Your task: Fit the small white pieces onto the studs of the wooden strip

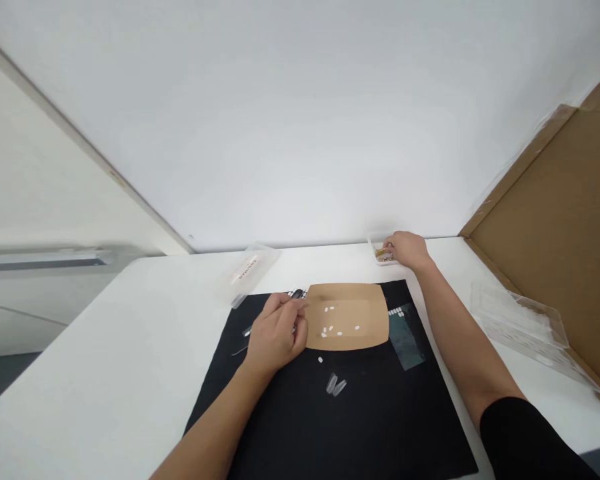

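Observation:
My left hand (277, 330) is beside the left edge of a brown paper tray (350, 293), fingers curled together. What it holds, if anything, I cannot make out. Small white oval pieces (339, 333) lie scattered in the tray, and one loose oval (321, 359) rests on the black cloth (300, 427) below. Two clear nail tips (336, 385) lie on the cloth. Farther back, my right hand (407, 249) dips closed fingers into a small white box (387, 263) holding gold and shiny bits. What is between those fingertips is hidden.
Right of the tray is a dark translucent sheet (407, 343) with white ovals along its top. A clear lidded case (250, 270) with a label stands at back left. Clear plastic containers (520, 317) sit by a cardboard panel (555, 220) at right. A white wall rises behind.

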Demonstrator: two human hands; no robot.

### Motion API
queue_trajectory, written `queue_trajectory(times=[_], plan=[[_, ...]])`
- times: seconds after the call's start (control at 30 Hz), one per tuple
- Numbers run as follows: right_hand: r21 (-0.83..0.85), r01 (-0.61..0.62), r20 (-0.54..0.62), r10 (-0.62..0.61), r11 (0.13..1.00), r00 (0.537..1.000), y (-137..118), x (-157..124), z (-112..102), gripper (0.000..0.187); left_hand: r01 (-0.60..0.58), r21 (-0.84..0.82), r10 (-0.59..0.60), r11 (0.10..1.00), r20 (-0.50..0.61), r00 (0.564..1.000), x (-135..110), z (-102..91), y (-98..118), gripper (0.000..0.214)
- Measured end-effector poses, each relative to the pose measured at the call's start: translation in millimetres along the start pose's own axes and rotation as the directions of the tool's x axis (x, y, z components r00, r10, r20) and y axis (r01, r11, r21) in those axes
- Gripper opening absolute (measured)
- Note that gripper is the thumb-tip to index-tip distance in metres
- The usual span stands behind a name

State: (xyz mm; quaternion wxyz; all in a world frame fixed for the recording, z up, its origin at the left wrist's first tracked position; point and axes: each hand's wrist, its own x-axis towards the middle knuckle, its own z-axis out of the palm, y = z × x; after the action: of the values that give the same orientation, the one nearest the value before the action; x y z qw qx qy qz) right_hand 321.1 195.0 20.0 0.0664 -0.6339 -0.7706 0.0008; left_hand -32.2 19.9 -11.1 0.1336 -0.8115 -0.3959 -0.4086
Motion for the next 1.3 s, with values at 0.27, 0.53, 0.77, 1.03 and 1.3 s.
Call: queue_trajectory(times=[0.27,0.53,0.77,1.03,1.3], plan=[[0.075,-0.009,-0.199,0.023,0.997,0.980,-4,-19,-51,0.028,-0.079,-0.043,0.082,0.996,0.066,0.994,3,-2.1,2,0.026],[0.299,0.357,-0.581,-0.128,0.885,0.804,-26,-81,-138,0.022,-0.210,-0.132,0.232,0.969,0.184,0.955,8,-6.5,10,0.017],[0.162,0.562,-0.725,-0.289,0.811,0.625,-50,-125,-174,0.014,-0.256,-0.247,0.311,0.935,0.217,0.925,8,-7.7,15,0.039],[0.053,0.554,-0.725,-0.349,0.831,0.593,-59,-151,-187,0.013,-0.342,-0.199,0.385,0.919,0.254,0.887,4,0.4,11,0.014],[0.055,0.542,-0.716,-0.345,0.839,0.607,-60,-169,-195,0.014,-0.296,-0.144,0.320,0.944,0.189,0.928,5,2.3,5,0.010]])
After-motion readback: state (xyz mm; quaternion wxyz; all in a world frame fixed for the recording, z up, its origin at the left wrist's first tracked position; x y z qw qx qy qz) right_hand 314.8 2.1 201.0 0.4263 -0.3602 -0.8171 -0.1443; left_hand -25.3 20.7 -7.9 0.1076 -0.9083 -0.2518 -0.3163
